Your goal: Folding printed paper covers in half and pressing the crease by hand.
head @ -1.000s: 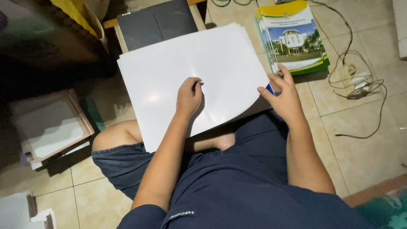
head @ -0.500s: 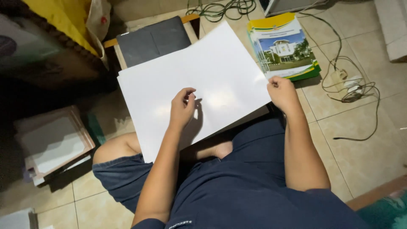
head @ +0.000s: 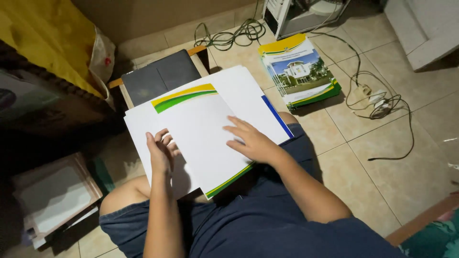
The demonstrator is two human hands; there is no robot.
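A white sheet with green and yellow bands (head: 201, 129) lies folded over a larger white sheet (head: 244, 91) on my lap. My left hand (head: 161, 153) grips the left edge of the folded sheet, fingers curled around it. My right hand (head: 251, 141) rests flat on its right part, fingers spread. A blue strip shows at the right edge of the stack beneath.
A stack of booklets with a building picture on the cover (head: 300, 71) lies on the tiled floor at the right. A dark flat case (head: 160, 76) sits behind the sheets. Cables (head: 377, 102) trail at the right. A pile of boards (head: 52, 196) lies at the left.
The plain white sheet has been folded over, showing its green and yellow bands. My right hand moved from the sheet's right edge onto its face; my left hand shifted to its left edge.
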